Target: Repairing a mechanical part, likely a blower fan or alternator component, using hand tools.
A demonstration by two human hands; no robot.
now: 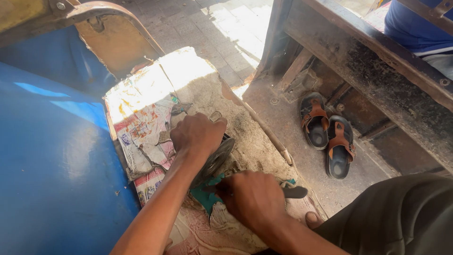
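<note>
Two hands at work here, both yours, low over a worn work surface [264, 141] covered w/ torn printed paper [141, 127] and dusty padding. Your left hand [197, 134] is clenched over the top rim of a round metal disc [214, 163], which stands tilted on edge near the middle of the surface; fingers curl over it, knuckles up. Your right hand [252, 198] sits just beside the disc, toward the near edge, closed around a dark metal tool [293, 192] whose blunt end pokes out to the right of the fist; can't tell what kind of tool it is. Under and between both hands lies a teal scrap [207, 193], partly hidden by the disc and your right fist. Your bare toes [312, 218] show at the near right edge of the surface, next to your dark trouser leg [401, 212]. Left of the surface runs a big blue curved panel [52, 156]. On the dusty floor to the right, well apart from the hands, a pair of brown-strapped sandals [328, 134] lies side by side below a grimy wooden bench [377, 66]. Another person in blue [415, 23] sits at the top right corner.
</note>
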